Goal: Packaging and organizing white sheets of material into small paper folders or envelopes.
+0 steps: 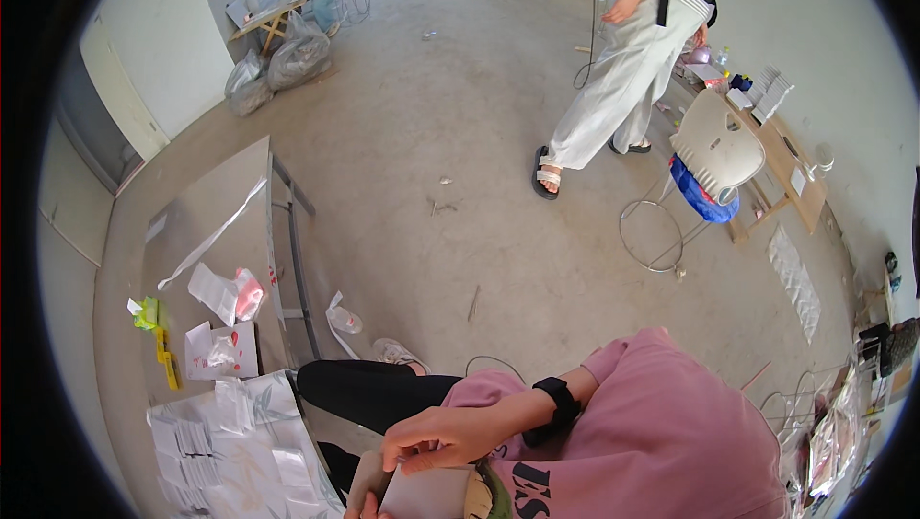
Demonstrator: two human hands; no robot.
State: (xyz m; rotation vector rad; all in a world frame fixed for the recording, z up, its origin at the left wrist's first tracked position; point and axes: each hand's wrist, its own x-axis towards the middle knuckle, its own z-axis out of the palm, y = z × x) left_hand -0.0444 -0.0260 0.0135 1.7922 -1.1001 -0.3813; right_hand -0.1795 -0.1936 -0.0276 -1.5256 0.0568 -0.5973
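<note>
- Grey floor (479, 241) spreads out past my knees, with scraps on it; a foot could skid if it landed on 1.
- The table (225, 222) stands to my left. If my knee knocked it, things near its edge could drop.
- A co-worker (604, 88) stands ahead, well apart from me; I see no risk of a bump at that range.
- The leaf-print cloth (278, 399) lies at the near end; a snag by my leg could drag it and scatter the white packets (182, 438) on it.
- The box (422, 495), pale, is at my lap, low in view, against my pink top, with a tan panel (364, 479) beside it. It could tip or slide if my lap shifted.
- My right hand (450, 435) has its fingers bent over the box's edge, thumb near its top. I cannot tell how firmly it grips; too hard a press could dent the wall.
- My left hand (367, 511) shows only fingers at the lower edge, by the panel. I cannot tell if they are clamped; a weak hold there could let the box swing.
- The yellow tool (168, 361) rests near the table's far edge; a nudge could send it over.
</note>
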